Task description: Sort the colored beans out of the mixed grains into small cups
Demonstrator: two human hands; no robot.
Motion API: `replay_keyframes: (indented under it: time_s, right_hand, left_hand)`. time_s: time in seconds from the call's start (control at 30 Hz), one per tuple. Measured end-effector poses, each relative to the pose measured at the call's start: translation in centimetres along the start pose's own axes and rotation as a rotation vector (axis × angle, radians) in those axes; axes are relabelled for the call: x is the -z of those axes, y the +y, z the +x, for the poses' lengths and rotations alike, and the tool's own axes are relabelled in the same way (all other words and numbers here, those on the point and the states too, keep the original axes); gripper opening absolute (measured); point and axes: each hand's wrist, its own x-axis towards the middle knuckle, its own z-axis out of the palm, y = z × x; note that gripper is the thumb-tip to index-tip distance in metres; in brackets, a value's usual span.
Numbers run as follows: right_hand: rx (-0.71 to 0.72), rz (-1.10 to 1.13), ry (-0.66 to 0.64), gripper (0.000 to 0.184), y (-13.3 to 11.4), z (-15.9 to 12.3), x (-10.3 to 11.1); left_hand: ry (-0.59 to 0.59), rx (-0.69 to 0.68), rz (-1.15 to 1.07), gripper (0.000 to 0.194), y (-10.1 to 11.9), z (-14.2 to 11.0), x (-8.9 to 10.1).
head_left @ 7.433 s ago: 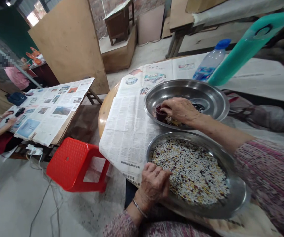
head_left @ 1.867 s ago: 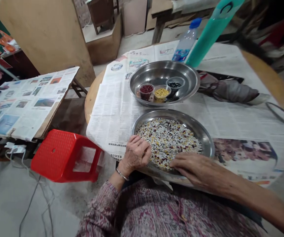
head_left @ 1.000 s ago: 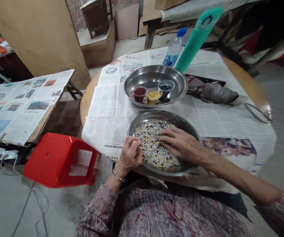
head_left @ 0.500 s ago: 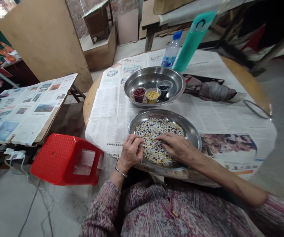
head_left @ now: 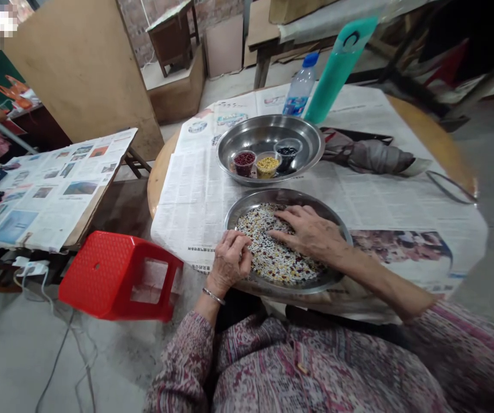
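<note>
The near basin, a shallow metal vessel, was set at the table's near edge, directly before the person, with its opening turned upward. Its outline was seen as an oval, the long axis being tilted gently from upper left to lower right. A loose bed of mixed grains, white, yellow and dark, was spread across its floor.

The left hand was curled closed over the basin's left rim, knuckles uppermost, with the forearm angled up from below and a bracelet worn at the wrist. The right hand was laid palm down over the grains, its fingers parted widely and pointed leftward, their tips touching the bed; the forearm was brought in from the lower right. Whether any grains were caught beneath its palm could not be told.

Just beyond, in the far basin, cups of red beans, yellow kernels and dark grains were grouped. Behind it a bottle was stood beside a tilted teal case. The table was covered with newspaper.
</note>
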Motion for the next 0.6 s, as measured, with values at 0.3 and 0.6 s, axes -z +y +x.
replay_keyframes:
  time_s: [0.3, 0.6]
  right_hand:
    - [0.189, 0.337, -0.171, 0.028, -2.8, -0.6, -0.4]
    - [0.018, 0.385, -0.018, 0.039, 1.7, 2.8, 0.2]
  left_hand:
    - [0.002, 0.006, 0.000, 0.020, 0.1, 0.1, 0.2]
    - [-0.012, 0.026, -0.017, 0.020, -0.1, -0.1, -0.1]
